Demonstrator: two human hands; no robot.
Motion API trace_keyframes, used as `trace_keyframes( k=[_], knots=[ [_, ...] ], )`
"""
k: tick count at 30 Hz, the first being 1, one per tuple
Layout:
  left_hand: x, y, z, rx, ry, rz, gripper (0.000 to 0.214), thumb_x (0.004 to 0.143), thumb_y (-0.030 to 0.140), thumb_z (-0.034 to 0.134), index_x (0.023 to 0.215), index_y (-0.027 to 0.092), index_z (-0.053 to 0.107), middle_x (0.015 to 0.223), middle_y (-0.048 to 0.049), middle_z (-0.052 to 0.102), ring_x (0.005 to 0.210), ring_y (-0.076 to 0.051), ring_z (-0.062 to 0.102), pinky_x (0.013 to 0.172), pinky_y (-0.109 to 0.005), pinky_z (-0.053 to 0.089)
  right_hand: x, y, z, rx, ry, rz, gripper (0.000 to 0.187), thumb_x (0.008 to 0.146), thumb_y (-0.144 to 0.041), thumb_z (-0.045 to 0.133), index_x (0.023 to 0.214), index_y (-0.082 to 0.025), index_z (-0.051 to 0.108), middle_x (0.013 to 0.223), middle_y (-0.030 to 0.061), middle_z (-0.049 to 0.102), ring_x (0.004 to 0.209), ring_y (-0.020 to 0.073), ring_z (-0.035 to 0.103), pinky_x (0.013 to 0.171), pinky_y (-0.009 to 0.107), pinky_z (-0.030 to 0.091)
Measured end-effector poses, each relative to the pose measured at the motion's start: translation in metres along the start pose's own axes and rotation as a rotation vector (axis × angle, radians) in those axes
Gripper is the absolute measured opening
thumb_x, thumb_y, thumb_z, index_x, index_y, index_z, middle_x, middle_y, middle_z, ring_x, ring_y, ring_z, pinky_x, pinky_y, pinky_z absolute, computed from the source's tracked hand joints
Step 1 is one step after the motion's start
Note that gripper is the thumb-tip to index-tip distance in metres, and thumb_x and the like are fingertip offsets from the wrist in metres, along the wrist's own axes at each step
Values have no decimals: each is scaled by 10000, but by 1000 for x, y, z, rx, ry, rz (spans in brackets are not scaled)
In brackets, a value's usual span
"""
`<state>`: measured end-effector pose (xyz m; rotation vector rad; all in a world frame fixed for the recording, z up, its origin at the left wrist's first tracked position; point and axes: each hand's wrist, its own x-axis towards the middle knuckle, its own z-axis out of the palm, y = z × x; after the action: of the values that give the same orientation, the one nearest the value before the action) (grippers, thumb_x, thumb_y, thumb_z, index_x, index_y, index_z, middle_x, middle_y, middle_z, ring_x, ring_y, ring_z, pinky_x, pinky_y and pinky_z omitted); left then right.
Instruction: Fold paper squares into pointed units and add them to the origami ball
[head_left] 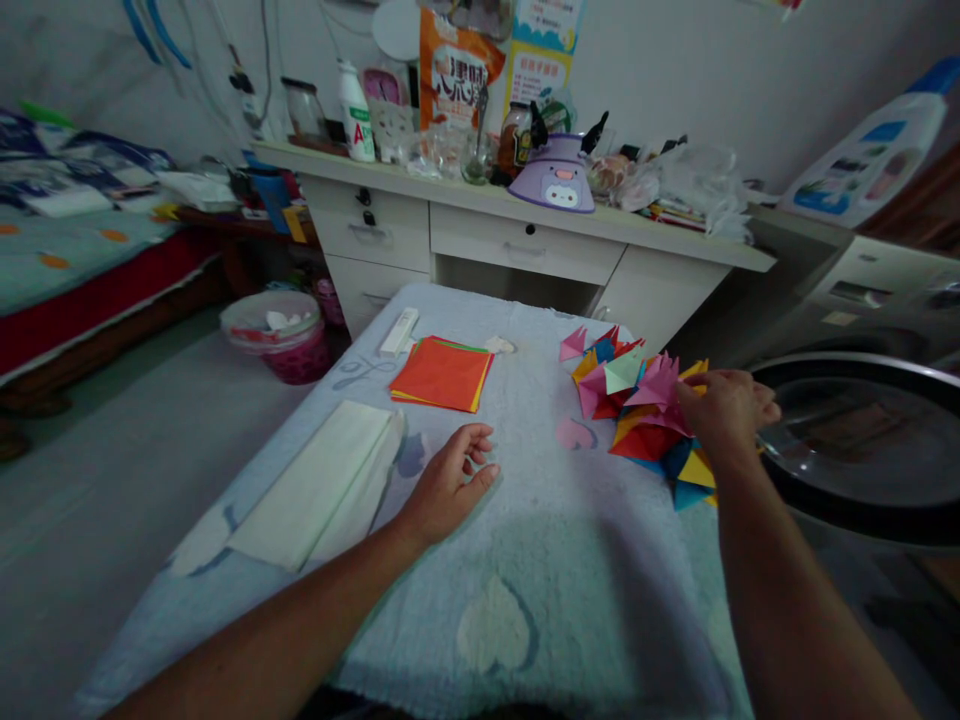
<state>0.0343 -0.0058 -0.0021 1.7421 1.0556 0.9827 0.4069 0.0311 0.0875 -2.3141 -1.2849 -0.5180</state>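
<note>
At the right side of the cloth-covered table, my right hand (726, 408) is closed, its fingertips at the edge of a pink folded paper piece (657, 386). That piece rests among a pile of origami pieces (628, 372) in red, yellow, blue, pink and pale green. My left hand (451, 482) rests at the middle of the table, palm sideways, fingers loosely bent and apart, holding nothing. Beyond it lies a stack of square coloured paper (442, 374), orange-red on top with yellow and green edges showing. A folded pale cloth or paper (319, 485) lies left of my left hand.
A white rectangular box (400, 332) sits by the paper stack, and a small whitish scrap (500, 345) lies behind it. Beyond the table stands a white cabinet (367, 225) with jars and bags on top. A washing machine (885, 290) is at right, a pink bucket (296, 355) at left.
</note>
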Motion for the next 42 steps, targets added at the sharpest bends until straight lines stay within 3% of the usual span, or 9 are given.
trace_keyframes(
  k=[4, 11, 16, 19, 23, 27, 30, 37, 42],
  knots=[
    [-1, 2, -1, -13, -14, 7, 386, 864, 271, 578, 1227, 217, 459, 1067, -61, 587, 907, -167, 576, 788, -321, 474, -14, -5, -9, 69, 91, 32, 266, 746, -375, 609, 905, -191, 716, 1186, 149, 570, 1111, 366, 433, 933, 565, 272],
    [1, 1, -3, -6, 6, 27, 373, 864, 267, 578, 1216, 221, 465, 1033, -53, 596, 888, -163, 582, 778, -316, 472, -65, -48, -20, 341, 221, -184, 183, 827, -318, 557, 899, -203, 679, 1124, 125, 581, 1125, 330, 457, 960, 538, 322],
    [2, -2, -4, 10, 32, 25, 346, 863, 258, 578, 1197, 218, 496, 1002, -43, 608, 895, -166, 599, 771, -305, 475, -104, -91, -1, 532, -95, -551, 142, 848, -223, 546, 943, -197, 648, 1042, 112, 616, 1011, 270, 549, 913, 439, 421],
    [3, -1, -5, 23, 62, 1, 296, 858, 234, 566, 1150, 208, 523, 993, -43, 615, 887, -165, 603, 754, -295, 471, -120, -113, 8, 589, -324, -669, 157, 860, -165, 522, 958, -189, 642, 992, 107, 636, 968, 249, 567, 890, 400, 441],
    [6, 1, -7, 44, 101, 19, 138, 843, 171, 511, 971, 190, 560, 898, -20, 615, 825, -156, 590, 730, -276, 455, -129, -133, 18, 544, -491, -770, 174, 896, -145, 486, 862, -176, 654, 917, 88, 646, 896, 212, 569, 843, 342, 437],
    [8, 3, -10, 94, 118, 99, 137, 811, 107, 457, 830, 184, 568, 826, -10, 594, 809, -157, 570, 749, -276, 433, -130, -147, 31, 491, -547, -786, 187, 921, -247, 534, 793, -172, 648, 858, 71, 644, 855, 196, 575, 813, 318, 426],
    [8, 6, -12, 76, 160, 97, 146, 813, 110, 450, 811, 186, 574, 815, -8, 590, 812, -162, 570, 762, -280, 432, -130, -157, 41, 533, -521, -771, 114, 892, -258, 582, 895, -168, 652, 925, 80, 673, 903, 206, 598, 846, 328, 438],
    [9, 11, -17, -46, 229, -23, 120, 826, 171, 469, 823, 181, 588, 777, 0, 600, 768, -161, 571, 732, -269, 450, -128, -191, 69, 567, -483, -809, 491, 856, -249, 603, 1333, -165, 526, 1383, 159, 555, 1304, 280, 468, 1068, 445, 351],
    [9, 10, -17, -69, 253, -26, 117, 823, 167, 475, 808, 183, 590, 786, -4, 616, 778, -161, 579, 739, -267, 459, -127, -210, 82, 444, -517, -834, 538, 880, -310, 607, 1395, -210, 488, 1486, 138, 470, 1401, 321, 357, 1079, 514, 310]
  ],
)
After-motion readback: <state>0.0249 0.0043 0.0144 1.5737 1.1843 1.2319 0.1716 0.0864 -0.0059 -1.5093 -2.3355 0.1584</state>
